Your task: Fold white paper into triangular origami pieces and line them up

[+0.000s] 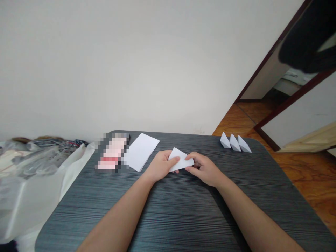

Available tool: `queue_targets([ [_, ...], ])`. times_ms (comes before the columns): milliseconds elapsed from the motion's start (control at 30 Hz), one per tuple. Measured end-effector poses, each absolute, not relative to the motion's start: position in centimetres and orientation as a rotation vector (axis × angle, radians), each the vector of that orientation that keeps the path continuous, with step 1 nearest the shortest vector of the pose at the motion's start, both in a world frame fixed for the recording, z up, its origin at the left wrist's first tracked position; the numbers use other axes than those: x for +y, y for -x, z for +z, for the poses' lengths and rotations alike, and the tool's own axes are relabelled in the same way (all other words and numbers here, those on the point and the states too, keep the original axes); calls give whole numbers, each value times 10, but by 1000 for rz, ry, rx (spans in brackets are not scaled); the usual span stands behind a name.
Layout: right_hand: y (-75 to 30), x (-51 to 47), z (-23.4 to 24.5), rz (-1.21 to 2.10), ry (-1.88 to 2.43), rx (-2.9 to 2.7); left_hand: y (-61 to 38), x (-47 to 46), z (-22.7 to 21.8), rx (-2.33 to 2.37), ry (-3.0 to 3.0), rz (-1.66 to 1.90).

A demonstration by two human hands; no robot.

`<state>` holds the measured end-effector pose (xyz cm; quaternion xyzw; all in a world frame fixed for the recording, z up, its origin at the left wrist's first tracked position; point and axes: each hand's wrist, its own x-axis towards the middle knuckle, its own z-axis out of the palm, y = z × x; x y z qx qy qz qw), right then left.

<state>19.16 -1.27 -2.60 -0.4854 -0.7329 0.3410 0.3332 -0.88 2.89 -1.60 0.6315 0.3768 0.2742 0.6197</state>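
Note:
Between my two hands is a small folded piece of white paper (181, 158), held a little above the dark table. My left hand (161, 164) grips its left side, thumb on top and fingertips showing underneath. At the right corner, my right hand (203, 168) pinches the paper between thumb and fingers. A stack of white paper sheets (143, 150) lies just left of my left hand. Three folded white paper shapes (235, 142) with pointed tips stand in a row toward the table's far right.
The dark wood-grain table (183, 217) has rounded corners and meets a pale wall (147, 70). A blurred-out pink and black flat item (112, 152) lies at the table's left. Plastic-covered bundles (39, 164) fill the left side. A doorway and wooden floor (309, 171) are at right.

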Motion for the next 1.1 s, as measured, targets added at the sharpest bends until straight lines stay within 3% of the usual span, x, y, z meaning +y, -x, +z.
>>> queue_targets([
  [500,-190,-9,-20,701,1037,-1985,8,29,-19,911,-1620,614],
  [1100,-185,-10,-21,710,1102,-1962,10,28,-15,980,-1867,601],
])
